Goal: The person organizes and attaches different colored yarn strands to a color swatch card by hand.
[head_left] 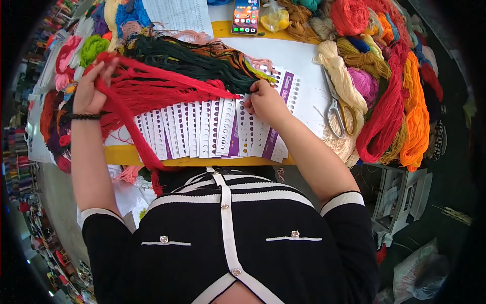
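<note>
Red embroidery thread stretches across the table from my left hand, which is closed around its left end. One loose strand of it drops over the table's front edge. A row of white punched thread cards, some with purple bands, lies fanned out below the red thread. My right hand rests on the right part of the row, fingers curled in a pinch at the cards' upper ends; what is between the fingertips is hidden. Dark green thread lies behind the red, its right end beside my right fingers.
Scissors lie over a cream skein on the right. Beyond are orange, crimson and magenta skeins. A phone and a printed sheet are at the back. More yarn is piled at left.
</note>
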`<act>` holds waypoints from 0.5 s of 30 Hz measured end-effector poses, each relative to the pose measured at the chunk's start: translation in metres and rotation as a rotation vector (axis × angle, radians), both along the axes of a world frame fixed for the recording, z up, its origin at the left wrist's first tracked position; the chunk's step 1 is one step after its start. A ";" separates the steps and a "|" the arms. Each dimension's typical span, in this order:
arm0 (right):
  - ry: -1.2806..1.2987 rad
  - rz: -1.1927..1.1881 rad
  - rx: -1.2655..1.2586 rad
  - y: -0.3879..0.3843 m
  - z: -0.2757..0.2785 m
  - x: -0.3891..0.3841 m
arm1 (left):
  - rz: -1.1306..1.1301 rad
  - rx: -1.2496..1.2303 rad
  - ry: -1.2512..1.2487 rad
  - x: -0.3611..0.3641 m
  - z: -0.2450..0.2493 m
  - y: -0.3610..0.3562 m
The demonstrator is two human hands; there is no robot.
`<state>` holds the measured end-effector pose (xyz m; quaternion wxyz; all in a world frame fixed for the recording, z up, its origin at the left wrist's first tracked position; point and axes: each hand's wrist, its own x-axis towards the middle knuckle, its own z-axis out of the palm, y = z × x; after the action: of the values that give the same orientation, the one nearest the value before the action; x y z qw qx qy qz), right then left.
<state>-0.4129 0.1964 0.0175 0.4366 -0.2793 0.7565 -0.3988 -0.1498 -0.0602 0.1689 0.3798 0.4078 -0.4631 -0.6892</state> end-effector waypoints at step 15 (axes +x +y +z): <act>0.929 0.588 -0.432 0.032 0.014 0.050 | -0.330 -0.656 -0.113 0.051 0.278 0.078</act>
<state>-0.3629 0.2289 0.0315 0.0852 -0.7054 0.6608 -0.2419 -0.0989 0.0177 0.4465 0.3479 0.2216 -0.7391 -0.5325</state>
